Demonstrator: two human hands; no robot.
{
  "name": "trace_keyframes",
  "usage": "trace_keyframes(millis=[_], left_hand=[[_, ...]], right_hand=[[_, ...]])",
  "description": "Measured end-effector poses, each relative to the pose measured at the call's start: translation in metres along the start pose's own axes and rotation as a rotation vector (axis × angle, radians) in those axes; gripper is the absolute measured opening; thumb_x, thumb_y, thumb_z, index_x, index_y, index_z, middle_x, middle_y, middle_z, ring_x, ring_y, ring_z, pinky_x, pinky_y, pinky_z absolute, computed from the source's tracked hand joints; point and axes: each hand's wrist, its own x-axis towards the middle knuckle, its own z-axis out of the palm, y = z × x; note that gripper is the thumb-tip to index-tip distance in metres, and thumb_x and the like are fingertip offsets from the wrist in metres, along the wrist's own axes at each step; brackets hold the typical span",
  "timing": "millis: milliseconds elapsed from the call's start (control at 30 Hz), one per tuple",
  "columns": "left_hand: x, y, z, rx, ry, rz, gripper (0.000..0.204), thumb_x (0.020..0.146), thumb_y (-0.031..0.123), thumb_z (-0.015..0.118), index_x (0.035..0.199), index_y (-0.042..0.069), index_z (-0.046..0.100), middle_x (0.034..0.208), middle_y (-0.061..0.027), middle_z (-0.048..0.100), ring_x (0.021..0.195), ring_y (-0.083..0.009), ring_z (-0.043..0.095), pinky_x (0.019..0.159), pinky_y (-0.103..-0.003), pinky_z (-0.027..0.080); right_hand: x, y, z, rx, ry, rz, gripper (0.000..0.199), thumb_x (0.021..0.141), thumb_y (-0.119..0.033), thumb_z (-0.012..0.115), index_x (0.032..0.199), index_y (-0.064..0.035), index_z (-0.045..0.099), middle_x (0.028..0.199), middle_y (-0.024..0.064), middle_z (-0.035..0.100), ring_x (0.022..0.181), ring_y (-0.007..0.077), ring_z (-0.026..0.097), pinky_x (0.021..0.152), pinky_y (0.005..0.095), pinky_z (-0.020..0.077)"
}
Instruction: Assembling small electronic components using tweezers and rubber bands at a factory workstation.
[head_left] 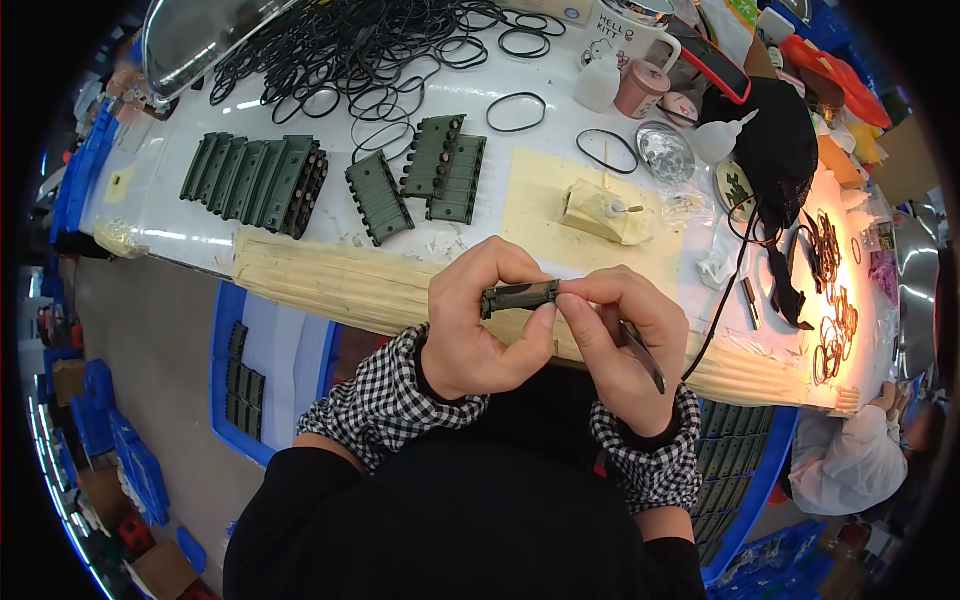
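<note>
Close to the table's front edge, my left hand (487,325) grips one end of a small dark green plastic piece (527,296) between thumb and fingers. A dark strip lies along the piece's upper side. My right hand (632,335) pinches the piece's other end with thumb and forefinger. Metal tweezers (645,358) are tucked in that same hand, pointing down and right, partly hidden by the fingers. Beyond my hands lie a few loose green ribbed pieces (379,198), some overlapping. A row of similar pieces (254,182) stands side by side farther left.
Black rubber rings (340,50) are heaped at the back. A block wrapped in yellowish tape (606,212) sits ahead of my right hand. Right of it are a metal dish (665,150), a mug (622,35) and a black cloth (770,140). Blue trays (222,375) flank me below the table.
</note>
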Motion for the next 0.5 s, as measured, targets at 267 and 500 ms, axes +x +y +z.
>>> trace_keyframes(millis=[267,500], left_hand=[[0.006,-0.005,0.005,-0.01,0.101,0.105,0.018,0.071,0.003,0.065,0.085,-0.001,0.055,0.076,-0.0076,0.058,0.066,-0.0143,0.056,0.061,-0.026,0.045],[0.012,0.006,0.0,-0.653,0.027,-0.58,0.024,0.082,0.025,0.055,0.087,0.003,0.048,0.08,-0.0115,0.058,0.075,-0.0192,0.058,0.08,-0.037,0.05]], right_hand=[[0.0,0.0,0.004,-0.055,0.01,-0.038,0.005,0.084,-0.003,0.068,0.089,-0.0009,0.068,0.073,0.0015,0.062,0.047,0.004,0.04,0.046,0.0196,0.0326],[0.0,0.025,-0.009,1.215,-0.033,0.596,0.031,0.103,-0.024,0.037,0.11,-0.0017,0.058,0.088,0.0071,0.063,0.042,0.0043,0.025,0.049,0.021,0.0315]])
